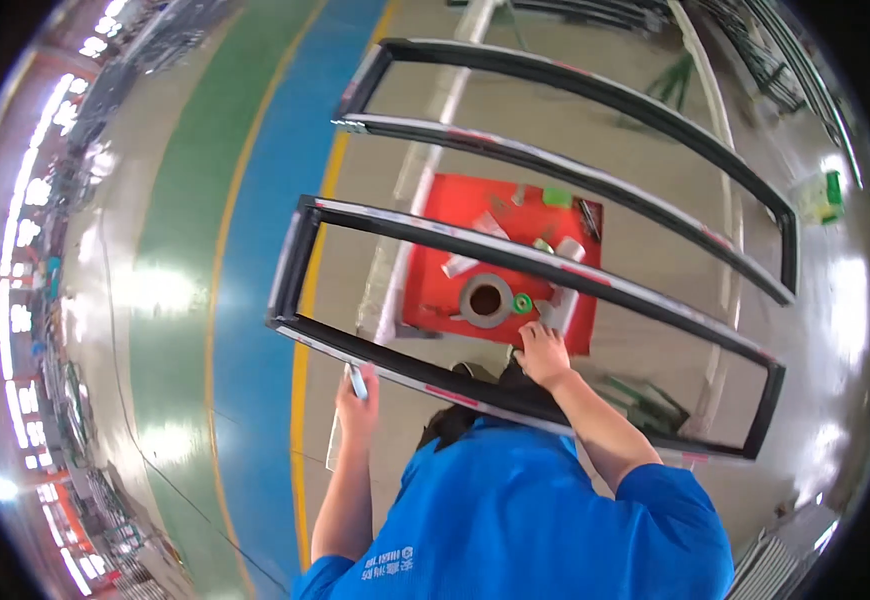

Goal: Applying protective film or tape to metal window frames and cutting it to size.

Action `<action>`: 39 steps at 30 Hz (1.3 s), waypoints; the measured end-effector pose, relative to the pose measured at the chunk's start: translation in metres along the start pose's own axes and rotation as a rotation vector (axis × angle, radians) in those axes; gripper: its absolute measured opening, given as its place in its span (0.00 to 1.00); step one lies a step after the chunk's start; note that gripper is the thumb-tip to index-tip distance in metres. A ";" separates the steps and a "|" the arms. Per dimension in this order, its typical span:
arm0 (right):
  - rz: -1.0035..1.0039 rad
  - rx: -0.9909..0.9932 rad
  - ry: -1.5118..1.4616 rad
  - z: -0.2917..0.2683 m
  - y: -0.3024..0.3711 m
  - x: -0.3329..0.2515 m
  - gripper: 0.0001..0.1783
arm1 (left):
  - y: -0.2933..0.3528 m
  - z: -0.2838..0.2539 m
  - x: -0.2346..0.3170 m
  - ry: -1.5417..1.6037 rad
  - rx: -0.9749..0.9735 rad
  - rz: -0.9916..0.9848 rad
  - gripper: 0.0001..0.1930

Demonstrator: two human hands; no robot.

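My left hand [357,410] is closed around a slim, pale blue object [359,383], its exact kind unclear, just beside the near left corner of a long black rectangular frame [395,362]. My right hand [543,352] reaches across this frame's near bar, over the near edge of a red-topped table [435,210]. Its fingers are apart and point down, with nothing visible in them. Closest to them is a small green roll [523,303], beside a large grey tape roll [485,300] with a brown core.
A second black frame [555,158] lies beyond the first, also raised above the floor. Pale rails [420,190] run underneath. A green box [557,197], white pieces and small tools sit on the red top. Blue and green floor lanes [265,200] pass on the left.
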State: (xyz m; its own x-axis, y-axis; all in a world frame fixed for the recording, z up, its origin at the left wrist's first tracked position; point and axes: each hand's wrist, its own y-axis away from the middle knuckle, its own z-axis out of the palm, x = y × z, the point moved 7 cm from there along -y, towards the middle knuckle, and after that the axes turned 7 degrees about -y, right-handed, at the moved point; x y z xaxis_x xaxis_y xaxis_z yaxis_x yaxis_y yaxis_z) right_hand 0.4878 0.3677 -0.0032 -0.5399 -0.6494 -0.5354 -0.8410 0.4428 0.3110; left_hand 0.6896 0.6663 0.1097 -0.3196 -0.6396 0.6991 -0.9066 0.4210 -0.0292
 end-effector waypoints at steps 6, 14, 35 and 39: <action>-0.317 0.027 0.307 0.070 -0.059 -0.021 0.35 | 0.100 -0.003 0.005 -0.029 -0.099 -0.302 0.09; -0.204 -0.061 0.280 0.054 -0.088 -0.028 0.21 | 0.176 -0.026 0.014 0.115 -0.017 -0.328 0.09; 0.107 0.777 -1.720 -0.037 0.359 -0.139 0.19 | 0.243 -0.094 0.128 0.825 -0.824 0.738 0.17; 0.353 0.735 -1.822 0.028 0.422 -0.134 0.18 | 0.307 -0.056 0.126 0.905 -1.272 0.394 0.15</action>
State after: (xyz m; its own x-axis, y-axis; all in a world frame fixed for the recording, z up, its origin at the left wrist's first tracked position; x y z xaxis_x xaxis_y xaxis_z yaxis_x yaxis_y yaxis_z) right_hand 0.2059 0.6586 0.1778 0.4156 0.5753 -0.7045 -0.2956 0.8179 0.4936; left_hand 0.3860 0.7508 0.2291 0.2118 0.0093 0.9773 0.1416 0.9891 -0.0401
